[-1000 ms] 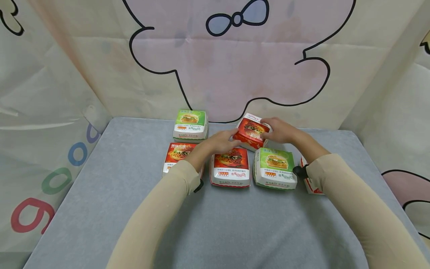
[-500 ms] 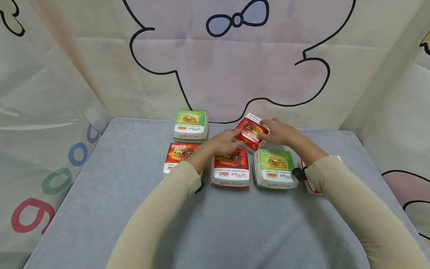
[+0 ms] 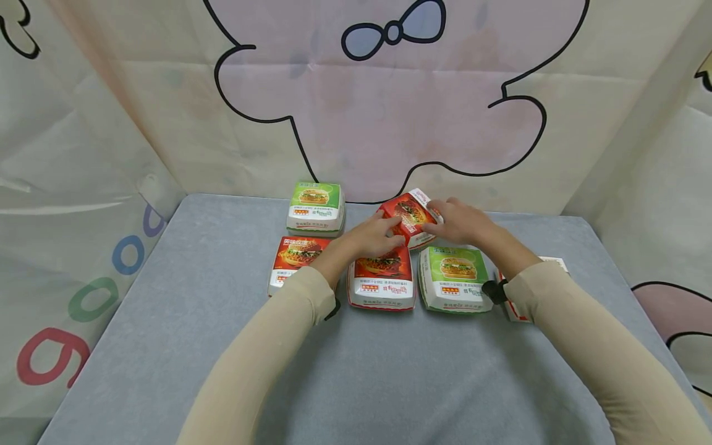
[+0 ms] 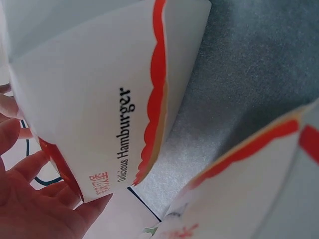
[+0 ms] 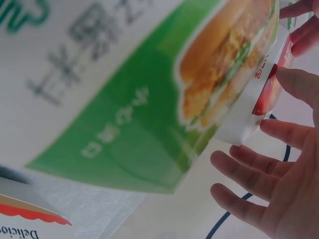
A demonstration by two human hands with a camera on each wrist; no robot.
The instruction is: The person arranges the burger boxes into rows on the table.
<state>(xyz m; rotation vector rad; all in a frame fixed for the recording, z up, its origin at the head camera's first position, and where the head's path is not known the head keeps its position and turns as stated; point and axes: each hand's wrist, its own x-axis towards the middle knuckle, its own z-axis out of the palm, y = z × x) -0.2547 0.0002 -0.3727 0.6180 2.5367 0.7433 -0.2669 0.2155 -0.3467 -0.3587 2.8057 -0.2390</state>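
A red hamburger box sits turned at an angle behind the front row, between both hands. My left hand holds its left side, the fingers on the near left corner. On its right side my right hand grips the edge with thumb and fingers. In the right wrist view the right hand touches this box, several fingers spread. The left wrist view shows the left hand beside a white box side lettered "Delicious Hamburger"; which box this is I cannot tell.
In front stand a red box and a green box. Left are another red box, partly behind the sleeve, and a green box. A white-and-red box is mostly hidden by the right sleeve. A printed curtain hangs behind the table.
The red box between my hands has turned, its white printed edge swinging from the far left side toward the right. Both hands have shifted slightly with it. The other boxes stay put.
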